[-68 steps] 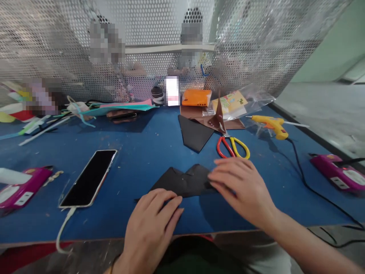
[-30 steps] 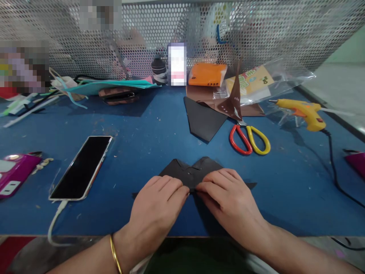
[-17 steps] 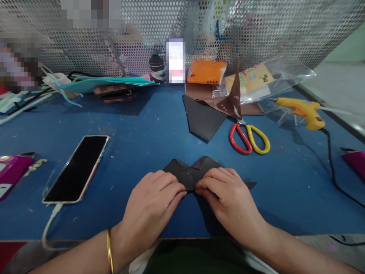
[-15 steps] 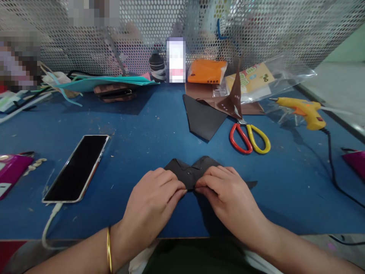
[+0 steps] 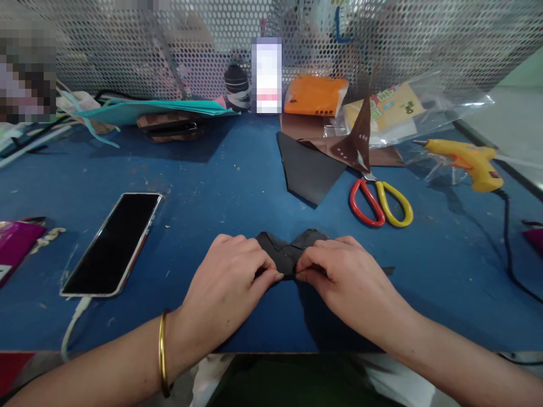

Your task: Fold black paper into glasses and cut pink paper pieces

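Note:
Between my hands is a piece of folded black paper, its creased upper edge showing two peaks. My left hand pinches its lower edge from the left between thumb and fingers. From the other side my right hand pinches the same edge, close to the left thumb. My fingers and palms hide the paper's two ends. Beyond the hands lie a flat black sheet and scissors with one red and one yellow handle, their blades under a brown paper piece.
A phone on a white cable lies at left. At right is a yellow glue gun with a black cord. An orange packet, a clear plastic bag and teal sheets line the back, before a perforated metal panel.
My view has tilted and shifted slightly. Both hands still pinch the black paper's lower edge, with only small finger movements.

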`<control>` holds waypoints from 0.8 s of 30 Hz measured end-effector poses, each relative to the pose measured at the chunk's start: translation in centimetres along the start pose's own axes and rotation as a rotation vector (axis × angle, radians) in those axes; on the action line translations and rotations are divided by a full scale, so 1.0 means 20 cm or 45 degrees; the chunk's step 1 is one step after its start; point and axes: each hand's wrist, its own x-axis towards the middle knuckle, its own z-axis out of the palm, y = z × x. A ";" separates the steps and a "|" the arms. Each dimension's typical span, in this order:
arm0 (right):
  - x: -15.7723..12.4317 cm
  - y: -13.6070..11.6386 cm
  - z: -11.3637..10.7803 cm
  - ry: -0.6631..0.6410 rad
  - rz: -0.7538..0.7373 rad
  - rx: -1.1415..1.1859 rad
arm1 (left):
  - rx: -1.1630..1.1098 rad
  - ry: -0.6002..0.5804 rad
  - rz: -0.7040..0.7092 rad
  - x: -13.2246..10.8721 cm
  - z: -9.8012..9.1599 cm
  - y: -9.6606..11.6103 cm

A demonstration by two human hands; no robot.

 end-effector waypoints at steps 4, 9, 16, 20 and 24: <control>0.01 0.00 -0.01 -0.021 0.018 0.007 | 0.011 -0.047 0.005 0.01 -0.01 0.00; 0.02 -0.01 -0.02 -0.087 0.065 -0.027 | 0.007 -0.047 0.026 0.02 -0.01 -0.02; 0.03 -0.02 -0.02 -0.111 0.088 -0.073 | 0.110 0.013 0.118 0.01 0.00 -0.06; 0.02 -0.02 -0.01 -0.085 0.095 -0.046 | 0.107 0.020 0.130 -0.01 -0.01 -0.08; 0.01 -0.03 -0.01 -0.096 0.144 -0.017 | -0.006 -0.094 0.064 -0.04 -0.05 -0.09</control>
